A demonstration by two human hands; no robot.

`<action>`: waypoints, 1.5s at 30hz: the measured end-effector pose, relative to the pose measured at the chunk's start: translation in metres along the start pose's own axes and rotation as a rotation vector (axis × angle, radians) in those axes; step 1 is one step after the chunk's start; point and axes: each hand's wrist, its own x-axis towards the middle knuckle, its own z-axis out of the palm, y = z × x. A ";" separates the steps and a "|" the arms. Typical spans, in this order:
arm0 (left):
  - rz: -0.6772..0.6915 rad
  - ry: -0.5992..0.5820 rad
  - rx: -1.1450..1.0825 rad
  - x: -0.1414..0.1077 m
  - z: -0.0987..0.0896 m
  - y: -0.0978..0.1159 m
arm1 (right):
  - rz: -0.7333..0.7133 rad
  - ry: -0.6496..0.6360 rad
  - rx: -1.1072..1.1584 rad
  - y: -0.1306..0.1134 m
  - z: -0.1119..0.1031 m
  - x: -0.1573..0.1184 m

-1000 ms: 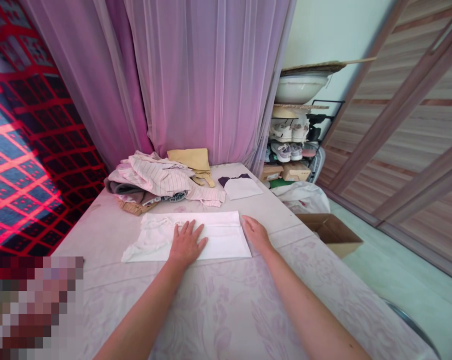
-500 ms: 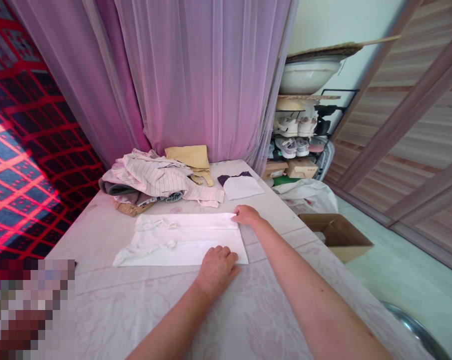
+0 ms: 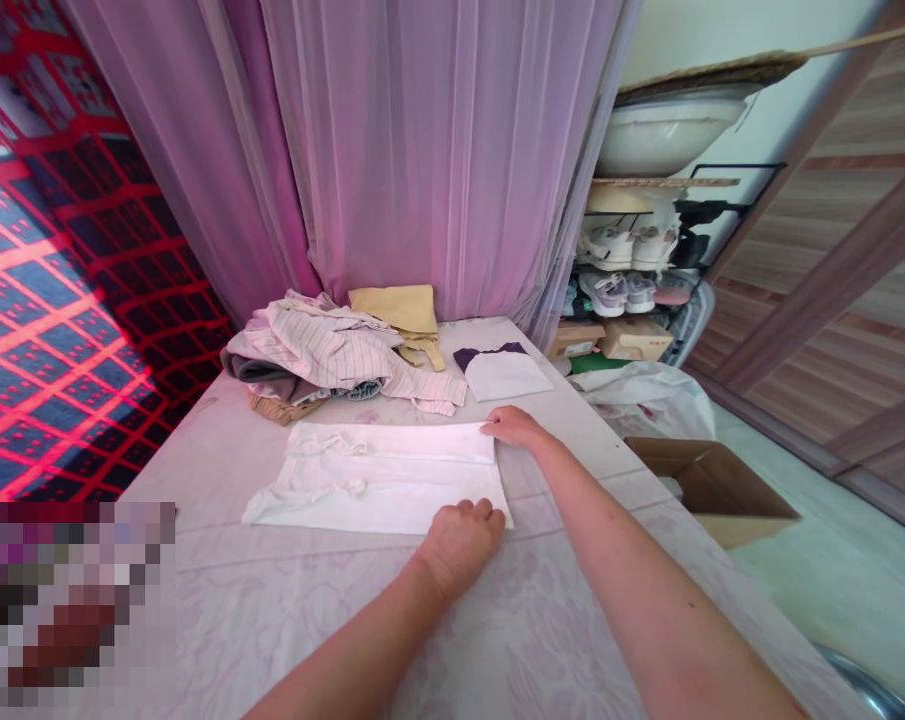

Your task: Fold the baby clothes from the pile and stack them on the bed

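A white garment [image 3: 392,480] lies flat on the table with a pale floral cover [image 3: 572,600], its long edges folded inward and two ruffled strips toward its left end. My left hand [image 3: 463,540] is closed at the near right corner of the garment, fingers curled on its edge. At the far right corner, my right hand [image 3: 512,427] pinches the white cloth.
Behind the garment sit a pile of striped clothes [image 3: 332,345] over a basket [image 3: 283,408], a folded yellow cloth [image 3: 399,308] and a folded white and purple piece [image 3: 508,373]. Right of the table are a cardboard box [image 3: 744,528] and a shoe rack [image 3: 666,183].
The whole view has shifted, so things appear farther right. My left hand has moved slightly toward the garment's right edge, and its fingers are curled more. My right hand keeps its pinch.
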 end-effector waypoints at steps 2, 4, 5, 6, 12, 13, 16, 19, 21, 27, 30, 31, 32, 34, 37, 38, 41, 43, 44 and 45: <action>-0.052 0.005 -0.036 -0.003 -0.004 0.001 | -0.011 -0.014 0.086 0.003 0.001 0.001; -0.082 0.023 -0.076 -0.006 -0.008 0.001 | -0.017 -0.025 0.180 0.005 0.001 0.000; -0.092 0.040 -0.096 -0.007 -0.009 0.002 | -0.022 -0.025 0.223 0.005 0.000 0.000; -0.098 0.062 -0.117 -0.009 -0.010 0.003 | -0.027 -0.022 0.257 0.005 -0.002 -0.002; -0.097 0.211 -0.296 -0.010 -0.011 0.017 | 0.023 -0.047 0.485 0.014 -0.027 -0.022; -0.096 0.235 -0.346 -0.009 -0.011 0.021 | 0.040 -0.048 0.521 0.018 -0.031 -0.026; -0.113 0.337 -0.563 -0.009 -0.009 0.031 | 0.069 -0.030 0.631 0.025 -0.043 -0.039; -0.197 0.491 -0.847 -0.013 -0.007 0.032 | 0.038 -0.063 0.694 0.020 -0.049 -0.044; -0.275 0.579 -1.007 -0.018 -0.007 0.026 | 0.009 -0.112 0.686 0.006 -0.051 -0.043; -0.380 0.679 -1.346 -0.051 -0.010 -0.014 | -0.155 -0.389 0.520 -0.061 -0.050 -0.030; -0.475 0.707 -1.405 -0.073 -0.011 -0.040 | -0.233 -0.362 0.339 -0.094 -0.039 -0.013; -0.514 0.712 -1.405 -0.080 -0.011 -0.049 | -0.264 -0.335 0.294 -0.105 -0.032 -0.006; -0.556 0.716 -1.401 -0.088 -0.011 -0.058 | -0.308 -0.309 0.260 -0.116 -0.025 0.001; -0.641 0.722 -1.396 -0.102 -0.009 -0.077 | -0.405 -0.254 0.191 -0.137 -0.006 0.015; -0.742 0.729 -1.380 -0.121 -0.004 -0.103 | -0.521 -0.199 0.120 -0.166 0.023 0.030; -0.768 0.725 -1.366 -0.127 -0.002 -0.111 | -0.541 -0.195 0.108 -0.175 0.033 0.033; -0.829 0.689 -1.266 -0.142 0.008 -0.132 | -0.565 -0.185 0.085 -0.195 0.060 0.040; -0.864 0.646 -1.163 -0.151 0.015 -0.143 | -0.572 -0.171 0.072 -0.203 0.075 0.043; -0.880 0.621 -1.113 -0.154 0.017 -0.147 | -0.572 -0.163 0.066 -0.206 0.082 0.045; -0.894 0.593 -1.072 -0.158 0.019 -0.150 | -0.570 -0.157 0.059 -0.208 0.088 0.047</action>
